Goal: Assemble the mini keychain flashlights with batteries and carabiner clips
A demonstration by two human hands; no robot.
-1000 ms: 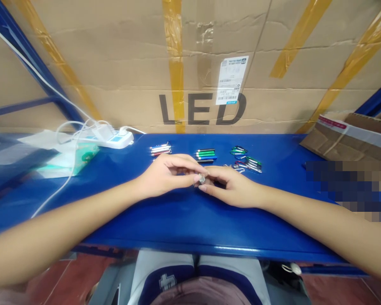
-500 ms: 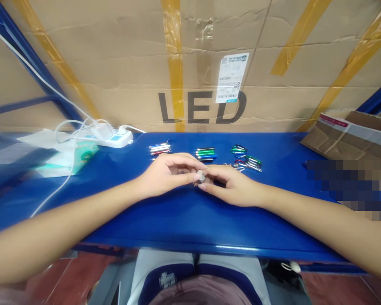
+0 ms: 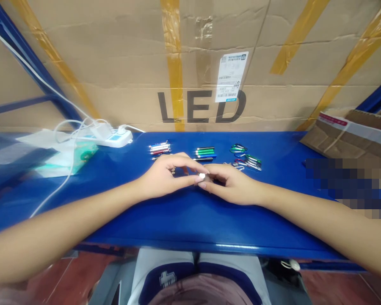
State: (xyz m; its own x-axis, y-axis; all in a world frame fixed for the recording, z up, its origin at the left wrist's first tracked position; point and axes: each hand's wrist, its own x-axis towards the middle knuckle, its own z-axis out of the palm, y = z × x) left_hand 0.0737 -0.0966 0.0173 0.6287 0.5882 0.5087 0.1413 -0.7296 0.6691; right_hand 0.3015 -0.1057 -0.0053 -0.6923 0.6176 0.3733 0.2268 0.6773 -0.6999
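Over the middle of the blue table, my left hand (image 3: 163,176) and my right hand (image 3: 233,183) meet at the fingertips. Between them is a small, round silvery disc (image 3: 202,176), like a button cell, its face bright with glare. My left thumb and index finger pinch it. The right thumb and fingers close on the same spot from the other side; how many discs they hold is hidden. Just behind the hands lie a row of slim metal pens (image 3: 159,148), a row of green, blue and black tubes (image 3: 205,152), and a group of carabiner clips with small tubes (image 3: 252,162).
A white power strip (image 3: 119,139) with cables stands at the back left, beside a green and white packet (image 3: 82,156). An open cardboard box (image 3: 330,133) sits at the right. A large carton marked LED (image 3: 130,63) walls off the back of the blue table (image 3: 178,224).
The left fingers have lifted and spread slightly from the right hand. Two overlapping disc faces showed before; now one bright face shows at the left fingertips.
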